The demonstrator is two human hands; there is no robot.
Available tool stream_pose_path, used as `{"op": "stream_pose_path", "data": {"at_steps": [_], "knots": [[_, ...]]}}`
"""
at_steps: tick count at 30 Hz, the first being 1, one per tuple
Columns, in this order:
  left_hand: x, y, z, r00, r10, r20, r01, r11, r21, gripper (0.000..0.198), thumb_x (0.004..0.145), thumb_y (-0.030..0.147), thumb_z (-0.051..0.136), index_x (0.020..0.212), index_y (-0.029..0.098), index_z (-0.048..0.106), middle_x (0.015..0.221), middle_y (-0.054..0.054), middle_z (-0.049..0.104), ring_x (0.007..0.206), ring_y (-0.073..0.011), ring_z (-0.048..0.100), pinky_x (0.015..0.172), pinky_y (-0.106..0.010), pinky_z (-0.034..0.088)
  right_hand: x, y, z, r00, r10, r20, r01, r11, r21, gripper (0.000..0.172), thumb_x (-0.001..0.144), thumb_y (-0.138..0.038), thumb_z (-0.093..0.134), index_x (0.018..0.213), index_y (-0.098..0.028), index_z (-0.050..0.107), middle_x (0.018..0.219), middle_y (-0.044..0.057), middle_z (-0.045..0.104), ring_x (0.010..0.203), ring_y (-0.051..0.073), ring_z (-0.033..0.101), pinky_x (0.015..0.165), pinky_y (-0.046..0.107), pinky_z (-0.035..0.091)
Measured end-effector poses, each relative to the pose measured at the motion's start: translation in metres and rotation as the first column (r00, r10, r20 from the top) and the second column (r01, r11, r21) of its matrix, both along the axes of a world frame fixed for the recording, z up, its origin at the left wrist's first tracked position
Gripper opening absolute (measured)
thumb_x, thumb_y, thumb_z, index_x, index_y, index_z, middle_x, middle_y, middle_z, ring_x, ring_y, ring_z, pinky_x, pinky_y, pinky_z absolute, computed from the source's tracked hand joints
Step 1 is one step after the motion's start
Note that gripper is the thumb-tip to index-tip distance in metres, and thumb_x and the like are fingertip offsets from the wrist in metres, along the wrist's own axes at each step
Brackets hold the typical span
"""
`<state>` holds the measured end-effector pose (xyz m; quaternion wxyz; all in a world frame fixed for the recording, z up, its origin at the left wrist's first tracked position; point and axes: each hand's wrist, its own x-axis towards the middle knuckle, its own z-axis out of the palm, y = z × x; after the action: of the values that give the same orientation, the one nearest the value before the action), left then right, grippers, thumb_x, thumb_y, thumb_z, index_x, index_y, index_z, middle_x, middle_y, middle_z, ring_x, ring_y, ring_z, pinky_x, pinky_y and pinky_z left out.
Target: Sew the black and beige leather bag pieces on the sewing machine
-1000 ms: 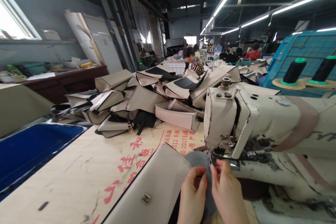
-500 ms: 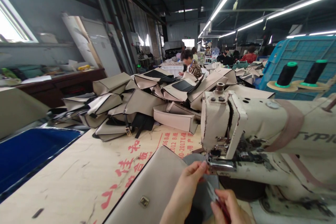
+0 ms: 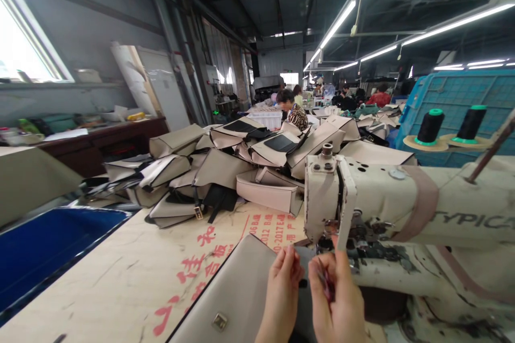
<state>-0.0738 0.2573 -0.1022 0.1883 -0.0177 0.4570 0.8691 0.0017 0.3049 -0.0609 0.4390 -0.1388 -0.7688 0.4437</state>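
Observation:
My left hand [image 3: 282, 286] is closed in a pinch just left of the sewing machine's [image 3: 376, 187] needle area; what its fingertips hold, if anything, is too small to make out. My right hand [image 3: 340, 295] wraps round red-handled thread snips [image 3: 326, 281], their blades hidden, while its index finger points up at the machine head by the presser foot. Under and left of my hands lies a beige bag [image 3: 237, 284] with dark edging and a square metal clasp [image 3: 220, 321]. Part of the bag is behind my hands.
Beige bags [image 3: 217, 169] with black straps are heaped across the back of the wooden table [image 3: 120, 278]. A blue bin [image 3: 52, 252] stands at left. Two black thread cones [image 3: 430, 127] and a blue crate [image 3: 462, 91] are at right. A co-worker [image 3: 296, 110] sits beyond the heap.
My left hand has drawn back left from the machine's arm. My right hand has risen with the snips, its index finger now up at the needle area. The view has shifted slightly.

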Motion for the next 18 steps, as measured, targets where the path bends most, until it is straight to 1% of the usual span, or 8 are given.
{"op": "stream_pose_path", "data": {"at_steps": [3, 5, 8, 10, 12, 14, 15, 18], "knots": [[-0.002, -0.001, -0.001, 0.992, -0.068, -0.110, 0.055, 0.991, -0.122, 0.032, 0.067, 0.045, 0.065, 0.067, 0.015, 0.052, 0.057, 0.004, 0.050, 0.048, -0.0069, 0.043, 0.045, -0.017, 0.035, -0.011, 0.002, 0.000, 0.989, -0.047, -0.142, 0.041, 0.998, -0.048, 0.033, 0.089, -0.034, 0.043, 0.114, -0.013, 0.041, 0.066, 0.002, 0.057, 0.054, 0.013, 0.055, 0.050, 0.018, 0.044], [-0.005, 0.001, -0.003, 0.980, -0.107, -0.170, 0.070, 0.975, -0.211, 0.035, 0.069, 0.049, 0.060, 0.070, 0.015, 0.052, 0.059, 0.003, 0.050, 0.050, -0.0077, 0.044, 0.046, -0.018, 0.035, -0.013, 0.015, -0.002, 0.988, 0.040, -0.149, -0.021, 0.992, 0.127, 0.018, 0.091, -0.026, 0.039, 0.105, -0.017, 0.045, 0.073, 0.002, 0.060, 0.061, 0.012, 0.058, 0.055, 0.018, 0.044], [-0.015, 0.011, -0.005, 0.944, -0.133, -0.302, -0.013, 0.899, -0.437, 0.041, 0.075, 0.057, 0.046, 0.071, 0.015, 0.048, 0.055, 0.005, 0.044, 0.045, -0.0068, 0.039, 0.044, -0.018, 0.031, -0.008, 0.046, -0.003, 0.977, 0.213, 0.033, -0.197, 0.820, 0.537, 0.020, 0.090, -0.017, 0.031, 0.100, -0.018, 0.048, 0.074, 0.002, 0.060, 0.062, 0.014, 0.058, 0.057, 0.023, 0.043], [-0.025, 0.018, -0.006, 0.903, -0.160, -0.399, -0.102, 0.822, -0.560, 0.043, 0.078, 0.057, 0.038, 0.068, 0.016, 0.047, 0.051, 0.006, 0.040, 0.043, -0.0070, 0.035, 0.042, -0.018, 0.028, -0.001, 0.062, 0.001, 0.962, 0.226, 0.152, -0.269, 0.707, 0.654, 0.025, 0.091, -0.018, 0.028, 0.103, -0.018, 0.050, 0.073, 0.003, 0.060, 0.062, 0.017, 0.057, 0.056, 0.026, 0.042], [-0.035, 0.018, -0.005, 0.858, -0.190, -0.477, -0.173, 0.768, -0.617, 0.039, 0.078, 0.052, 0.039, 0.063, 0.017, 0.046, 0.051, 0.005, 0.039, 0.046, -0.0083, 0.037, 0.045, -0.019, 0.029, 0.011, 0.069, 0.003, 0.948, 0.255, 0.190, -0.315, 0.673, 0.669, 0.028, 0.092, -0.024, 0.030, 0.114, -0.018, 0.046, 0.076, 0.004, 0.061, 0.063, 0.017, 0.058, 0.056, 0.026, 0.043], [-0.046, 0.010, -0.001, 0.814, -0.216, -0.539, -0.243, 0.717, -0.653, 0.031, 0.076, 0.043, 0.046, 0.058, 0.017, 0.047, 0.051, 0.005, 0.039, 0.050, -0.0098, 0.039, 0.051, -0.020, 0.032, 0.026, 0.068, 0.000, 0.947, 0.287, 0.143, -0.311, 0.716, 0.626, 0.037, 0.091, -0.032, 0.038, 0.125, -0.017, 0.038, 0.077, 0.003, 0.062, 0.062, 0.015, 0.059, 0.057, 0.023, 0.045], [-0.051, 0.003, 0.001, 0.790, -0.232, -0.567, -0.281, 0.686, -0.672, 0.028, 0.075, 0.038, 0.049, 0.056, 0.018, 0.046, 0.051, 0.005, 0.038, 0.052, -0.0105, 0.039, 0.054, -0.021, 0.033, 0.035, 0.069, -0.005, 0.959, 0.255, 0.121, -0.277, 0.775, 0.568, 0.043, 0.090, -0.036, 0.041, 0.128, -0.016, 0.035, 0.073, 0.002, 0.062, 0.058, 0.013, 0.058, 0.054, 0.021, 0.046], [-0.061, -0.024, 0.007, 0.705, -0.330, -0.627, -0.359, 0.597, -0.717, 0.020, 0.075, 0.033, 0.051, 0.060, 0.019, 0.053, 0.059, 0.002, 0.048, 0.061, -0.0141, 0.046, 0.066, -0.027, 0.037, 0.059, 0.084, -0.033, 0.960, -0.112, 0.255, 0.030, 0.952, 0.306, 0.045, 0.090, -0.048, 0.035, 0.123, -0.018, 0.039, 0.063, 0.000, 0.060, 0.046, 0.014, 0.056, 0.043, 0.021, 0.043]]}}
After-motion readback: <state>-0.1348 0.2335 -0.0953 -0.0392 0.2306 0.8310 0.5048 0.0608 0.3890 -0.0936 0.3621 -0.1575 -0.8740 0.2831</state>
